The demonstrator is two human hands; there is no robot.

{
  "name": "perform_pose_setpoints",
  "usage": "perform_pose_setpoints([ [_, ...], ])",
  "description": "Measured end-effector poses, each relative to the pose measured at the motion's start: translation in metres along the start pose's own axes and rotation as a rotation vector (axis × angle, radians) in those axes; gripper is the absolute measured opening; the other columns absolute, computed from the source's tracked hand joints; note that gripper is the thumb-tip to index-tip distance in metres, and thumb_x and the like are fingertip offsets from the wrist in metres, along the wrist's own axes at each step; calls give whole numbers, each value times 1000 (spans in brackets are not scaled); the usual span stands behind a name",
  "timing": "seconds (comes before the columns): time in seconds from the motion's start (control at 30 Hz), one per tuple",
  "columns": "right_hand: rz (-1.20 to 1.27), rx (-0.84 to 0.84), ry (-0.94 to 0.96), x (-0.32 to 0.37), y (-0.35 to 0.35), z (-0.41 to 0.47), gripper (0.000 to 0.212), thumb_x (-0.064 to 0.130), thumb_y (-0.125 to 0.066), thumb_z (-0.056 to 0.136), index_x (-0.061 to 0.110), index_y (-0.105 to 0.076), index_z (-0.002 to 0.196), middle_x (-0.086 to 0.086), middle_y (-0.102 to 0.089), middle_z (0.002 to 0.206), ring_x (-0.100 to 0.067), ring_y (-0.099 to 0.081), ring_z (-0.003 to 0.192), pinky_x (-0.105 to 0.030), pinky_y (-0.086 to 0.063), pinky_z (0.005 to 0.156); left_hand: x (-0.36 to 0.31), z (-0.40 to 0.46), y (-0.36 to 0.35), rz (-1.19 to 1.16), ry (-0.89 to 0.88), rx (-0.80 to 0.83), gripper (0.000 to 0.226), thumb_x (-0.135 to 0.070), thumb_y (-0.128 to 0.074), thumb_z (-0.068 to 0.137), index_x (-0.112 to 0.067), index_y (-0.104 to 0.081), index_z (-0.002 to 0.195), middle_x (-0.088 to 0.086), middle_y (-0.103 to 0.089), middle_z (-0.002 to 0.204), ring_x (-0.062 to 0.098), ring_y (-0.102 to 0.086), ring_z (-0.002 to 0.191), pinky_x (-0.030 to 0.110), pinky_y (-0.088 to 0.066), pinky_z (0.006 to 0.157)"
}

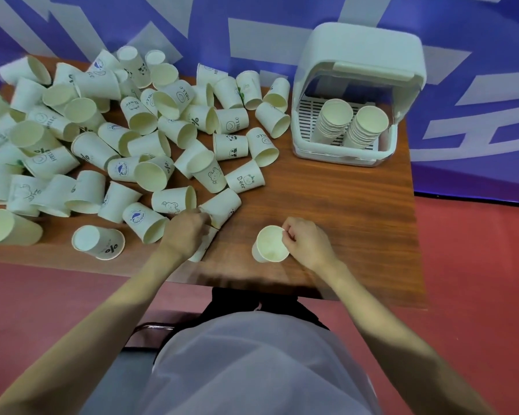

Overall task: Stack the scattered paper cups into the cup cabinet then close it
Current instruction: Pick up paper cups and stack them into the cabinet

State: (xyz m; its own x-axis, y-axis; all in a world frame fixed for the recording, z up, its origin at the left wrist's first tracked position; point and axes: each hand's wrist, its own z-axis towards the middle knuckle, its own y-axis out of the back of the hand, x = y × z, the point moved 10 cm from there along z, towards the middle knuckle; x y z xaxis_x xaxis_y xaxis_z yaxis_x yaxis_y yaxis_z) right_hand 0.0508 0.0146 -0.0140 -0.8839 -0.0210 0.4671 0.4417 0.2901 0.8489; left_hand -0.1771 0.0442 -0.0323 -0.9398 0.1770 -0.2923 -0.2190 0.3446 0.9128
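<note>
My right hand [307, 244] pinches an upright cup [269, 245] by its rim; my left hand [186, 230] grips a cup lying on its side [203, 248] beside the scattered cups [108, 139] reading "HELLO" and "Bear", the cup cabinet [357, 94] open at the table's [327, 199] far right

**Cups left, cabinet right**

Scattered cups [126, 145] across the table's [327, 199] left and middle. At far right, the cup cabinet [357, 94], two stacks [351, 124] side by side inside. One upright cup [270, 244] near the front edge.
</note>
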Motion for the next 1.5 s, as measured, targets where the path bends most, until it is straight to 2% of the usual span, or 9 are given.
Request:
perform_pose_setpoints([
  [0.13, 7, -58, -46, -16, 16, 1, 7, 19, -49, 89, 15, -54, 90, 0, -59, 70, -24, -58, 69, -35, -46, 59, -5, -2, -9, 28, -4, 122, 15, -4, -59, 83, -10, -69, 92, 12, -67, 93, 31, -63, 88, 40, -52, 69],
  [0.33, 34, -135, -126, -52, 42, 3, 8, 17, -50, 89, 12, -55, 92, -4, -62, 75, -29, -58, 74, -33, -41, 59, -41, 3, 3, -51, -44, 294, 12, -16, -65, 85, -17, -71, 95, 1, -69, 99, 18, -62, 94, 31, -51, 80],
  [0.53, 129, -358, -176, -91, 92, 4, 5, 12, -54, 88, 9, -57, 89, -6, -63, 72, -30, -59, 69, -35, -41, 55, -107, 36, 61, -271, -144, 81, 4, -14, -67, 84, -14, -71, 86, -7, -63, 80, 1, -54, 69, 7, -36, 58],
  [0.6, 154, -435, -194, -104, 114, 7, 6, 12, -54, 88, 8, -58, 90, -7, -63, 71, -30, -59, 67, -39, -46, 57, -131, 52, 81, -310, -190, -4, 7, -13, -66, 84, -13, -71, 89, -7, -63, 81, 6, -58, 73, 9, -36, 61],
  [0.83, 264, -686, -220, -144, 200, 30, 4, 7, -55, 85, 5, -58, 87, 1, -51, 63, -20, -51, 63, -29, -39, 59, -216, 111, 145, -327, -421, -269, 10, -9, -66, 83, -8, -73, 90, 2, -67, 84, 7, -54, 73, 23, -44, 69],
  [0.97, 288, -819, -230, -163, 242, 53, 5, 9, -55, 85, 5, -58, 87, -3, -54, 65, -23, -54, 64, -36, -45, 61, -241, 145, 172, -366, -469, -430, 10, -18, -68, 84, -12, -75, 89, 3, -67, 89, 8, -57, 72, 23, -49, 69],
  [1.13, 325, -857, -227, -180, 268, 79, 8, 8, -53, 87, 2, -58, 89, 11, -44, 57, -19, -50, 62, -36, -43, 60, -257, 176, 176, -318, -470, -501, 11, -15, -69, 83, -11, -76, 91, 5, -65, 91, 15, -59, 78, 28, -49, 72],
  [1.3, 319, -806, -265, -196, 262, 102, 7, 9, -54, 87, 3, -58, 87, -3, -53, 64, -23, -53, 64, -41, -47, 61, -260, 197, 156, -285, -459, -470, 11, -12, -69, 83, -8, -75, 91, 6, -65, 90, 19, -61, 81, 32, -50, 71],
  [1.5, 288, -683, -303, -204, 242, 126, 4, 8, -56, 85, 7, -59, 86, -2, -55, 66, -26, -58, 69, -42, -50, 66, -260, 214, 135, -263, -439, -420, 11, -11, -68, 84, -9, -76, 91, 6, -64, 89, 19, -60, 78, 24, -44, 69],
])
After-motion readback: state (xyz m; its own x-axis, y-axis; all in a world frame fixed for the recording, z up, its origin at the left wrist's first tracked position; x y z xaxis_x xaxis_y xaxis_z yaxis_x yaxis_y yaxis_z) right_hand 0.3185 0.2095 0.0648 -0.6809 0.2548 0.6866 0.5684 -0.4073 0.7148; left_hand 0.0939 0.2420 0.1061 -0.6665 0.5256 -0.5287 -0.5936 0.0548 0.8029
